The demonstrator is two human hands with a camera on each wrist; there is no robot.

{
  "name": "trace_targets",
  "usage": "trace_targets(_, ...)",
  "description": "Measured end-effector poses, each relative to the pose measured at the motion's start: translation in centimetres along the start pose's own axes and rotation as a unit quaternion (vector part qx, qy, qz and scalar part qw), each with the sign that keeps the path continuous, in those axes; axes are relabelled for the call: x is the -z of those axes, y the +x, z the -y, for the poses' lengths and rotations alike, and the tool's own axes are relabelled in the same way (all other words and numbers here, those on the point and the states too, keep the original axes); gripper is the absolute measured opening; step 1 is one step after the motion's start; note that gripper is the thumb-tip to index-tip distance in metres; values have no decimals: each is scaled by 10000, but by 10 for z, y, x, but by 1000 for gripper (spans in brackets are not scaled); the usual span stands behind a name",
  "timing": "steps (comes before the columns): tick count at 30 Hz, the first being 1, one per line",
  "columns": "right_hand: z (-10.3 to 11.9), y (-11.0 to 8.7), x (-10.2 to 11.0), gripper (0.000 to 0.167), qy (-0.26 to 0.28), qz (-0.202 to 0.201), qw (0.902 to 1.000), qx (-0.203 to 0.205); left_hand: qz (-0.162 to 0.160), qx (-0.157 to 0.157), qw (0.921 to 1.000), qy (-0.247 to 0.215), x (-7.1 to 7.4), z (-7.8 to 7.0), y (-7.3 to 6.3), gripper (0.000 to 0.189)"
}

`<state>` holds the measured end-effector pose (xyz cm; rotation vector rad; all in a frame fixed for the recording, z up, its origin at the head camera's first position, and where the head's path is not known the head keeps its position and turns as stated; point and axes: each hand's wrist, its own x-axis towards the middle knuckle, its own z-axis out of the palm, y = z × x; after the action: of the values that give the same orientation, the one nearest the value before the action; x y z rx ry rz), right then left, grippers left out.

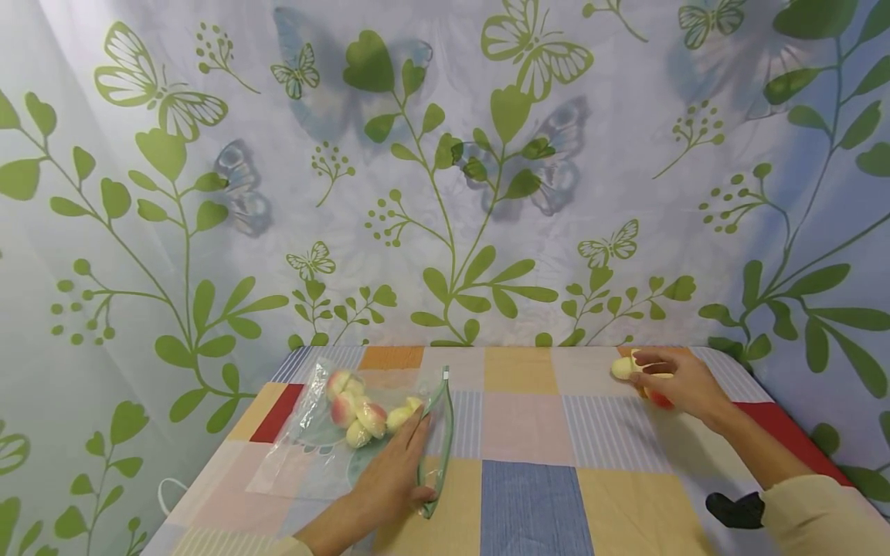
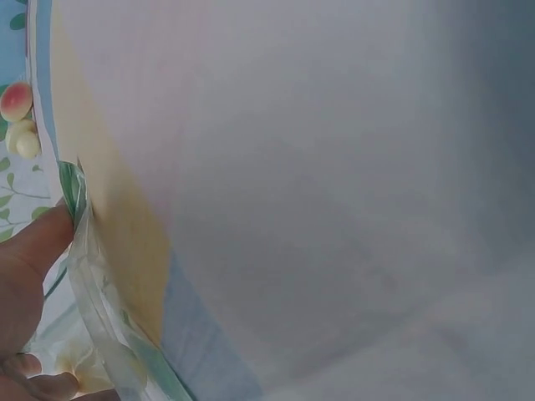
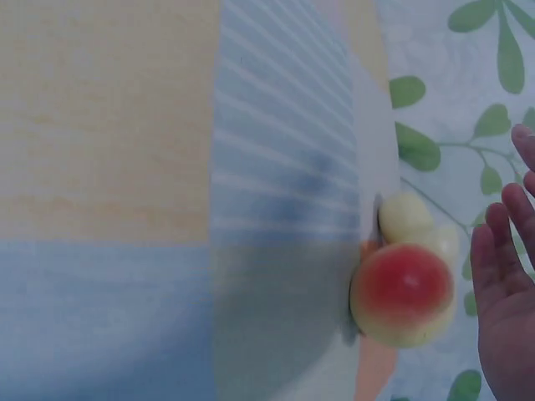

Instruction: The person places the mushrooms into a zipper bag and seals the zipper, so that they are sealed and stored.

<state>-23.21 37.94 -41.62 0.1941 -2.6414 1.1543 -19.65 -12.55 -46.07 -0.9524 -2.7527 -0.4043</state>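
Observation:
My left hand (image 1: 392,475) holds the mouth of a clear zip bag (image 1: 278,463) with a green edge strip, thumb and fingers spread apart along it. In the left wrist view its thumb presses the green strip (image 2: 73,188) and the other fingers bend against the plastic. Inside the bag lie several cream mushroom-shaped pieces (image 1: 358,413) with pinkish-red tops. At the far right of the table my right hand (image 1: 684,382) reaches over cream pieces (image 3: 405,219) and one red-topped piece (image 3: 410,288). Its fingers are fairly straight, beside the pieces in the right wrist view.
A patchwork cloth (image 1: 524,428) covers the table. Behind it hangs a curtain (image 1: 445,193) printed with green leaves and butterflies. A white cord (image 1: 167,494) loops at the table's left edge. Something black (image 1: 735,510) sits by my right sleeve (image 1: 823,513).

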Motion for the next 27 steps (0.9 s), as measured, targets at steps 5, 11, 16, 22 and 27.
trace_targets(5, -10, -2, 10, 62, -228, -58, 9990, -372, -10, -79, 10000, -1, 0, 1, -1, 117)
trace_targets(11, -22, -4, 12, 57, -273, -374, 9981, -401, -37, -156, 9999, 22, 0, 1, -1, 116)
trace_targets(16, -30, -5, 10, 56, -518, -495, 9970, -289, -54, -188, 9998, 31, 0, 2, -1, 116)
trace_targets(22, -35, -4, 6, 56, -748, -527, 9957, -115, -65, -180, 9998, 14, 1, 1, -2, 115)
trace_targets(27, -38, -4, 3, 58, -772, -541, 9955, -118, -32, -181, 9998, 29, 1, 2, -2, 114)
